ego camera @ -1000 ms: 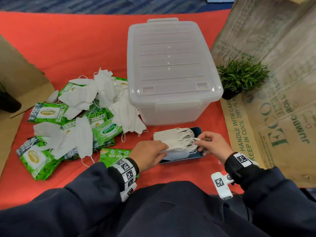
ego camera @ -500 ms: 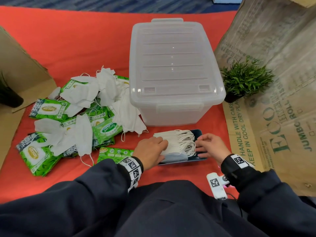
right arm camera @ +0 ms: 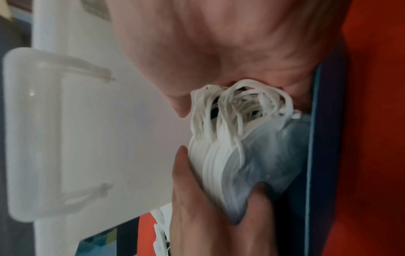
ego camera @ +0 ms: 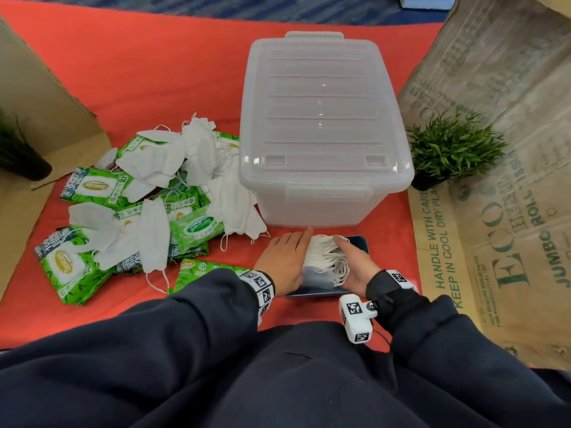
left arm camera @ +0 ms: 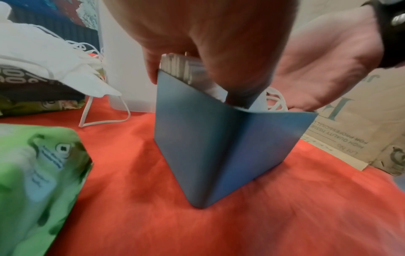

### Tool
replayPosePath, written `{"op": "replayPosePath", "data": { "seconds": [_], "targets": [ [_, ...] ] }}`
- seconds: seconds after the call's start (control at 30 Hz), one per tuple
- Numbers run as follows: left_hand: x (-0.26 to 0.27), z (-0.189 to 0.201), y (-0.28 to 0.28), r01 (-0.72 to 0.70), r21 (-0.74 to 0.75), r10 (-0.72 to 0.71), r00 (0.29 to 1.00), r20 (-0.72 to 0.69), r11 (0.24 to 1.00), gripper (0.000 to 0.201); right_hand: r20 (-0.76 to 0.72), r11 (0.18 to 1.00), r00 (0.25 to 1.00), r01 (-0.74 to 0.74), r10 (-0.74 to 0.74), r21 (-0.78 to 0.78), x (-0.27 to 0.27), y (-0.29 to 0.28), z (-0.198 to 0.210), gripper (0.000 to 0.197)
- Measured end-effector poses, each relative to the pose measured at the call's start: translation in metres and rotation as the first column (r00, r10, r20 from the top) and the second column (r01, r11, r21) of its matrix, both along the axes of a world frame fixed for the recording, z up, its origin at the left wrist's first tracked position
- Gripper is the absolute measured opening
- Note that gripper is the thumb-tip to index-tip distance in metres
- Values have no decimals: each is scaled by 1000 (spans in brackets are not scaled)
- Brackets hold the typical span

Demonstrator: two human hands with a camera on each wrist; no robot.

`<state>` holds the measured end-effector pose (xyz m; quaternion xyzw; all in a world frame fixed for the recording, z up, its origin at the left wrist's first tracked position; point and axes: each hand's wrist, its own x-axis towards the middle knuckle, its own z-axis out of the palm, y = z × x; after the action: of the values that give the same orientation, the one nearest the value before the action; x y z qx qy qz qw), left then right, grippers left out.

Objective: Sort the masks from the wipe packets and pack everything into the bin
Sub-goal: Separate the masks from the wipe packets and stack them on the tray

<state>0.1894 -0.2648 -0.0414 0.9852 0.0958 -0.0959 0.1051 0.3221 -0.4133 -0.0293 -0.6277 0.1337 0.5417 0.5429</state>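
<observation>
A stack of white masks (ego camera: 324, 257) stands on edge in a small blue box (ego camera: 360, 244) just in front of the clear lidded bin (ego camera: 321, 118). My left hand (ego camera: 293, 257) grips the stack from the left, with fingers on its far side and thumb (right arm camera: 258, 190) on its near side. On the right, my right hand (ego camera: 352, 261) presses its flat palm against the bunched ear loops (right arm camera: 241, 104). In the left wrist view the blue box (left arm camera: 219, 147) rests on the red cloth. Loose masks (ego camera: 154, 159) and green wipe packets (ego camera: 92, 186) lie mixed in a pile at left.
The bin's lid is on. A small potted plant (ego camera: 451, 149) stands right of the bin, with printed cardboard (ego camera: 509, 211) behind and under it. More cardboard (ego camera: 37, 97) rises at the left edge. A green wipe packet (ego camera: 204, 270) lies close to my left wrist.
Both hands have closed in on the mask stack. The right hand went from picking at the loops to lying flat against them. The left hand slid forward along the stack's side.
</observation>
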Motion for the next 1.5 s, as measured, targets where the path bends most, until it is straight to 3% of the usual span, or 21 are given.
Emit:
{"op": "replayPosePath", "data": {
  "seconds": [0.07,0.2,0.33,0.5,0.83,0.93,1.13,1.23,1.33,1.43,1.5],
  "targets": [
    [-2,-3,3,11,-8,-11,999,40,1000,104,-123,997,992,37,-29,61,-2,2,5,62],
    [-11,-12,5,45,32,-47,996,80,998,111,-285,976,958,89,-30,197,-1,5,2,73],
    [-9,-12,-2,81,58,-88,988,128,995,107,-292,955,954,150,-72,255,-7,11,-1,83],
    [-3,-13,-5,96,54,-101,991,89,994,94,-289,947,953,168,-86,273,-12,13,-9,76],
    [0,-14,6,68,88,-73,996,50,994,107,-258,936,944,266,-205,229,-2,6,-18,66],
    [-7,-14,13,-28,72,26,999,31,997,115,-191,953,958,249,-216,174,-1,6,-20,63],
    [-47,-21,42,-222,-91,219,975,-37,971,131,-98,969,974,217,-206,121,-3,6,-23,57],
    [-56,-20,48,-243,-245,241,970,-36,939,135,-130,970,975,200,-182,141,-6,11,-24,93],
    [-58,-13,49,-285,-455,286,956,-69,844,133,-107,967,974,213,-199,139,-1,8,-42,104],
    [-61,-9,54,-299,-535,314,947,-66,790,122,-84,963,964,259,-252,78,-11,13,-19,98],
    [-66,-7,65,-308,-534,322,944,-69,787,115,-20,944,945,328,-328,35,-17,19,-1,73]
  ]
}}
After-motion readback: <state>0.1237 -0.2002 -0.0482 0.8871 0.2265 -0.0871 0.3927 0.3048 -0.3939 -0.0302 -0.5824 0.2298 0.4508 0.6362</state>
